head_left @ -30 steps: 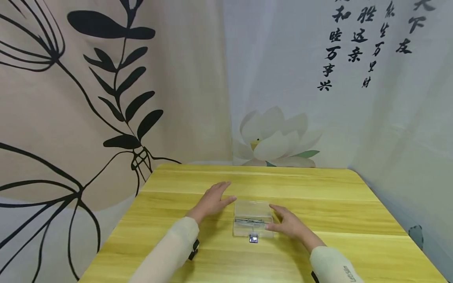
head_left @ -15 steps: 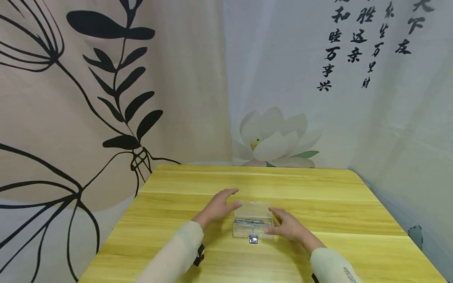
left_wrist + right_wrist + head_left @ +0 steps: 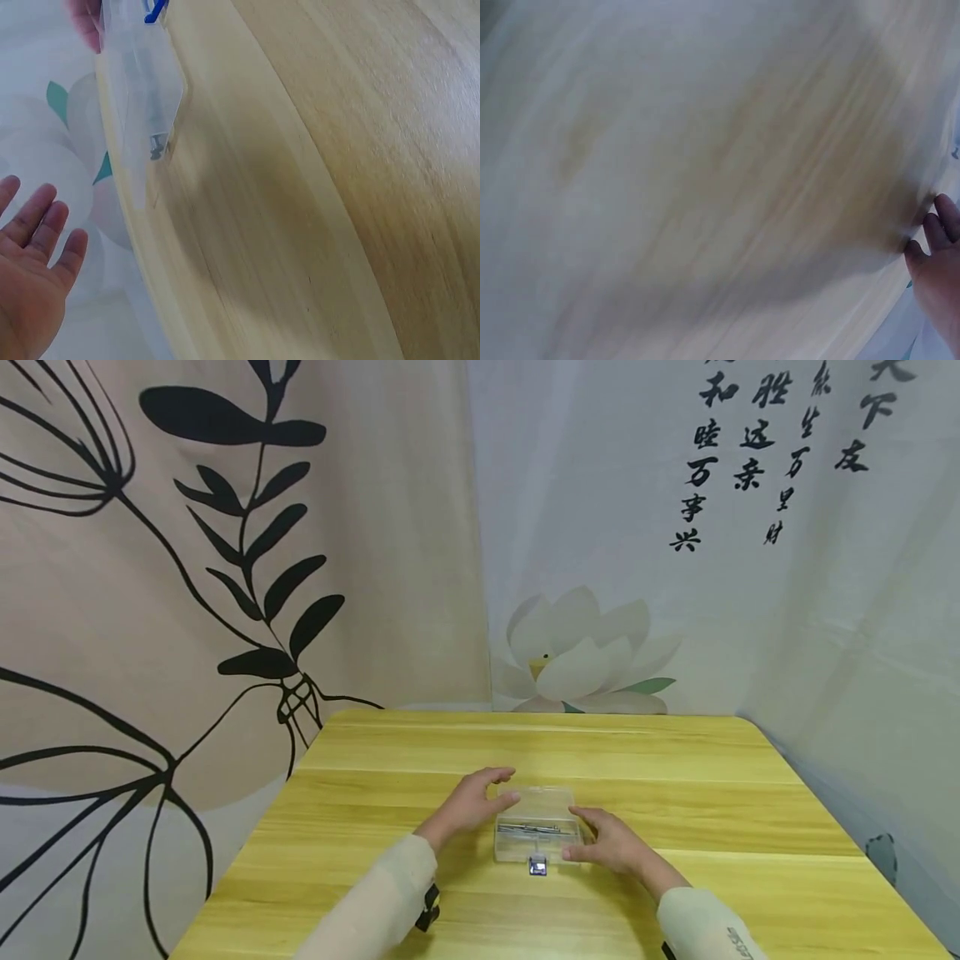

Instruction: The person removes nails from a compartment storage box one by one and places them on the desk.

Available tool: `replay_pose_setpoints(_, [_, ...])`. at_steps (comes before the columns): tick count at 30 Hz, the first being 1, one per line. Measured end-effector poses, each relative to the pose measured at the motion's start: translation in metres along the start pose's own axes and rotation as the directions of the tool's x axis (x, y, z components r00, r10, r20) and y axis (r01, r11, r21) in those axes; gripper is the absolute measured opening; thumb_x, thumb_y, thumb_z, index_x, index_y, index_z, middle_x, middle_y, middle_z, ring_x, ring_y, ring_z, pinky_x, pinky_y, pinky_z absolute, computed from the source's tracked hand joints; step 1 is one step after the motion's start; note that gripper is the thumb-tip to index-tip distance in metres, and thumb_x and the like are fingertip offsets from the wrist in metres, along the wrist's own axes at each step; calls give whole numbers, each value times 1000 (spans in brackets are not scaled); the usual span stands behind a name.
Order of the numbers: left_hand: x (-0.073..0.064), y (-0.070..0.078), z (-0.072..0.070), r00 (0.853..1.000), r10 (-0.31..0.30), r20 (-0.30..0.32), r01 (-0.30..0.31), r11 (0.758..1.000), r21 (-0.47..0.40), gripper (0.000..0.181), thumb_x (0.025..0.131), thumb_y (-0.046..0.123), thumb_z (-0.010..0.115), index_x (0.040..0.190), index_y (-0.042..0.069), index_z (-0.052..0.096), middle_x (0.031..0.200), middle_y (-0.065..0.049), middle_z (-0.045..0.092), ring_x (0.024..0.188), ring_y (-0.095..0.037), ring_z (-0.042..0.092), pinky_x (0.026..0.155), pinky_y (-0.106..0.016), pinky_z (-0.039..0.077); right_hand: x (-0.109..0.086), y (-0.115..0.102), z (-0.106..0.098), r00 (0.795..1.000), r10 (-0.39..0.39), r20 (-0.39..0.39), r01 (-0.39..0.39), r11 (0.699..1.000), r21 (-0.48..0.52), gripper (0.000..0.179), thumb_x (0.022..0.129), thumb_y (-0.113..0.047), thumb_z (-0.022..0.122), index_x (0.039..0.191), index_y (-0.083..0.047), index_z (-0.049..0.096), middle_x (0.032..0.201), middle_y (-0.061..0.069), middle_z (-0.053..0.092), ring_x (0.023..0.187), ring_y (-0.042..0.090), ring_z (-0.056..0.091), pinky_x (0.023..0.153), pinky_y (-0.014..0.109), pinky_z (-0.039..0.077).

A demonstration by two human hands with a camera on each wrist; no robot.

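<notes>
A clear plastic box (image 3: 517, 852) stands on the table, its lid (image 3: 546, 802) raised at the far side. Thin metal pieces (image 3: 528, 829) lie inside, too small to name, and a blue clasp (image 3: 537, 866) juts out in front. My left hand (image 3: 468, 802) hovers at the lid's left edge with fingers spread; contact is unclear. In the left wrist view its fingers (image 3: 49, 217) appear loosely extended and hold nothing. My right hand (image 3: 615, 843) holds the box's right end, thumb at the front and fingers farther back. The right wrist view shows little of the box.
The wooden table (image 3: 405, 743) extends around the box on all sides. Behind it hangs a printed curtain (image 3: 420, 568) with plants, a lotus and dark characters. Dark straps (image 3: 428, 910) are worn at the wrists below pale sleeves (image 3: 375, 902).
My left hand has moved right and nearer, coming up to the lid's left edge. The right hand stays at the box's right end almost unmoved.
</notes>
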State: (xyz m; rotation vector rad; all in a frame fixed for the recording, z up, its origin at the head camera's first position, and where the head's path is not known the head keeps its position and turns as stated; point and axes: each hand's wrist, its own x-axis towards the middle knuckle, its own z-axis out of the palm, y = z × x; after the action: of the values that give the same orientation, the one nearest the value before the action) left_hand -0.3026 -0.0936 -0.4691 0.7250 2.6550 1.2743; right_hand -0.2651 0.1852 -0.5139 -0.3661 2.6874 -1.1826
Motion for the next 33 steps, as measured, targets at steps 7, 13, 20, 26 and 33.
replay_pose_setpoints(7, [1,1,5,1000,15,6,-15,1000,-3,54,99,43,59,144,13,52,141,-8,55,130,-28,48,105,-51,39,-1,2,1,1000,-13,-9,13,1000,-5,80,81,-37,83,145,-5,49,146,21,45,136,45,38,108,61,29])
replay_pose_setpoints(13, [3,0,11,1000,27,11,-27,1000,14,51,99,39,60,141,11,55,137,-5,57,127,-25,51,103,-47,42,-4,2,1,1000,-23,-16,22,999,-28,78,82,-40,81,145,-5,49,146,21,46,136,45,38,107,62,29])
replay_pose_setpoints(20, [4,0,14,1000,17,12,-17,1000,-1,46,98,34,65,136,9,59,130,-6,62,121,-23,53,100,-46,44,-8,-1,0,999,-26,-25,24,998,-59,77,83,-42,79,145,-8,49,147,21,45,136,47,36,108,64,26])
replay_pose_setpoints(26, [7,-3,17,1000,-14,3,14,999,-42,38,96,29,68,128,9,65,124,-6,64,115,-24,55,96,-45,45,-8,1,0,999,-29,-23,27,997,-73,77,84,-44,78,146,-10,49,148,20,44,136,48,35,107,65,26])
replay_pose_setpoints(33, [11,-5,20,999,-39,2,39,997,-59,31,96,21,69,123,7,68,119,-4,67,112,-23,56,96,-45,44,-6,3,1,999,-20,-25,18,997,-75,77,83,-45,78,146,-10,50,147,20,45,136,47,36,108,64,26])
